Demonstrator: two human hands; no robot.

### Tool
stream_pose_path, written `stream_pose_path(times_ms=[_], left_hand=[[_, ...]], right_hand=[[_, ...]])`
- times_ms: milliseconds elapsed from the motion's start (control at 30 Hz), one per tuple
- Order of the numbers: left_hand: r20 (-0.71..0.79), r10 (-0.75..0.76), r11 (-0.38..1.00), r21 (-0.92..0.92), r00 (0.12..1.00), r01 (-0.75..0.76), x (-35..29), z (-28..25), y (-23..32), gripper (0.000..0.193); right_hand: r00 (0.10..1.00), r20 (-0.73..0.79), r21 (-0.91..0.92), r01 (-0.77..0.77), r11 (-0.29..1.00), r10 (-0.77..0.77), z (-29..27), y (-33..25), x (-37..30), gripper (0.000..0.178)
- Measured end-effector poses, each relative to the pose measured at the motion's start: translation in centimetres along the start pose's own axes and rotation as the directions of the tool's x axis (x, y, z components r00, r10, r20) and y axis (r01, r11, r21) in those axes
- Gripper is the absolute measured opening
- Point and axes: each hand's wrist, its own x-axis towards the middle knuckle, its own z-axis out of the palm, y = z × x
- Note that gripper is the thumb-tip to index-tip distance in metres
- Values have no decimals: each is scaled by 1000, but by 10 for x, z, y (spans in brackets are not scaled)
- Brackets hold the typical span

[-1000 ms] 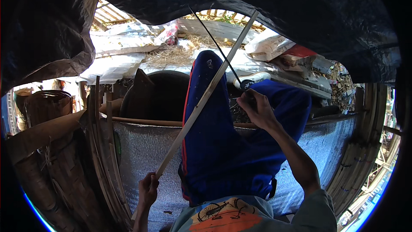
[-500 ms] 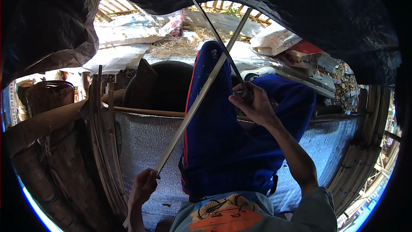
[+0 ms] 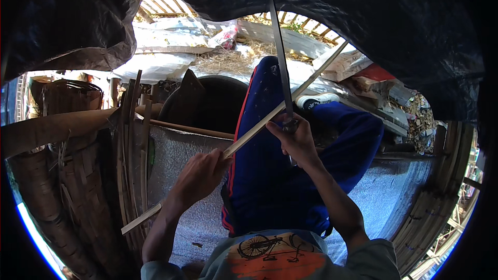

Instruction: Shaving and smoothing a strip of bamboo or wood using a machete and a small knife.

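Note:
A long pale bamboo strip slants from lower left to upper right across my blue trouser leg. My left hand is closed around it, and its lower end sticks out past my left forearm. In my right hand is the handle of a long knife. Its dark, narrow blade points away from me, almost upright in the view. Close to the handle, the blade crosses the strip over my thigh; whether the edge bites into it I cannot tell.
Upright strips and rolled woven sheets stand at the left. More bundled strips lean at the right. A dark round basin sits beyond the silvery mat. Black sheeting hangs overhead.
My left hand has moved up and right, and the strip's lower end now shows behind it. The knife blade has swung more upright, and my right hand has come slightly nearer to me.

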Motion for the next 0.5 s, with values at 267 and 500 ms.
stream_pose_path(times_ms=[267,500], left_hand=[[-95,385,839,451,918,-305,33,-42,32,33],[100,342,548,787,934,-284,42,-105,79,44]], right_hand=[[887,-277,-172,333,927,-370,-25,0,15,47],[919,-89,-362,329,872,-384,-70,-15,47,43]])
